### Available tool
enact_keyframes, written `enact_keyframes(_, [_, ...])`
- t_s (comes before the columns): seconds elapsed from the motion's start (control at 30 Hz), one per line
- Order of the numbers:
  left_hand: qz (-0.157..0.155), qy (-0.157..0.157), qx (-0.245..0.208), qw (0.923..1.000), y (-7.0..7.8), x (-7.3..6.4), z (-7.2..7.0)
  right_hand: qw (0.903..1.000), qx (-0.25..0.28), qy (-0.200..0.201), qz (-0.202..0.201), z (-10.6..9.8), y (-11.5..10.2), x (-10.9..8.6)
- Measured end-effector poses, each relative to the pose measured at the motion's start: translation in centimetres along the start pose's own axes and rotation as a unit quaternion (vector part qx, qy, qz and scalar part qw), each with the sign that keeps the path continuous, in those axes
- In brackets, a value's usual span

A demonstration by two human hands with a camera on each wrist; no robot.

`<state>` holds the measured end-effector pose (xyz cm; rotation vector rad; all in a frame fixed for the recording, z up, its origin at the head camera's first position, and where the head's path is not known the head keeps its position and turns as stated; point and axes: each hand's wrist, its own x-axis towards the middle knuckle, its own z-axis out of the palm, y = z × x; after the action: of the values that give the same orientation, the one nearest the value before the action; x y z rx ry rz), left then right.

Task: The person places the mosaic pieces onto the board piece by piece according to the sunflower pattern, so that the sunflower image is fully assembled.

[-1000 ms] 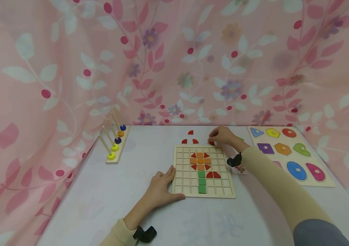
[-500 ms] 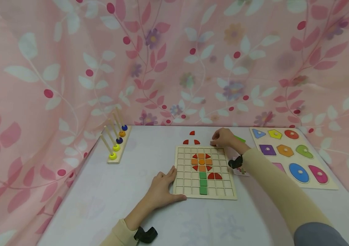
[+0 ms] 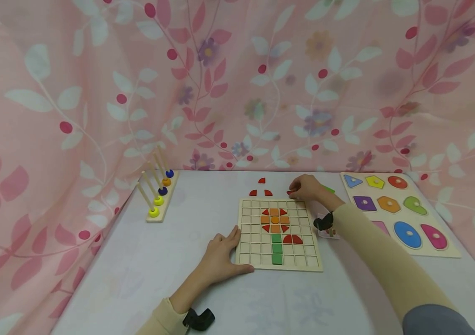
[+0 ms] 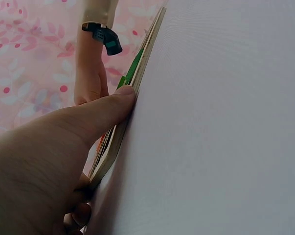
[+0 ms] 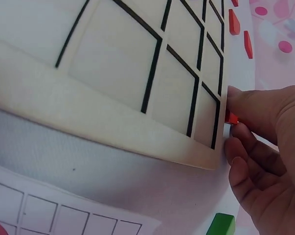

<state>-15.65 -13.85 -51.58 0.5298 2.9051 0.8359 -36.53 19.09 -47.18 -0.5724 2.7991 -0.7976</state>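
A square wooden grid board (image 3: 254, 251) lies on the white table, bearing a flower of orange squares, red triangles and an orange disc above a green stem. Two red quarter circles (image 3: 292, 239) sit right of the stem. My left hand (image 3: 216, 260) rests at the board's near left corner, thumb straight along the front edge, fingers along the left side. Past the board's far right corner, my right hand (image 3: 306, 187) pinches a red quarter-circle piece (image 5: 231, 117) between thumb and index finger. That piece is mostly hidden by the fingertips.
Three loose red pieces (image 3: 261, 180) lie behind the board. To the right are a shape puzzle (image 3: 413, 232), a green block (image 5: 221, 224) and a gridded pattern card (image 5: 59, 210), partly under the right wrist. A peg stand (image 3: 155, 215) with beads is at left.
My right hand stays behind the board's far right corner, shifting only slightly; the red piece beneath its fingertips shows less than a second ago. The left hand keeps its place on the board.
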Motion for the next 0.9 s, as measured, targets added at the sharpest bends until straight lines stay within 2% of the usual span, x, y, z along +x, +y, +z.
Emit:
enact_keyframes(0.17, [-0.002,-0.001,-0.002,1.0000,0.1,0.0,-0.1,0.9995,-0.003,-0.001,-0.031,-0.2,0.1,-0.2])
enact_keyframes(0.43, [0.000,-0.001,-0.003,1.0000,0.1,0.1,-0.1,0.9997,-0.025,0.005,-0.003,-0.3,0.0,-0.1])
enact_keyframes(0.77, [-0.007,-0.004,-0.006,0.9999,0.2,0.1,-0.2,0.9998,-0.014,-0.010,-0.006,-0.4,-0.5,-0.8])
enact_keyframes(0.9, [-0.012,-0.007,-0.010,0.9998,0.2,0.1,-0.3,0.9997,-0.008,-0.010,-0.021,-0.2,-0.9,-1.3])
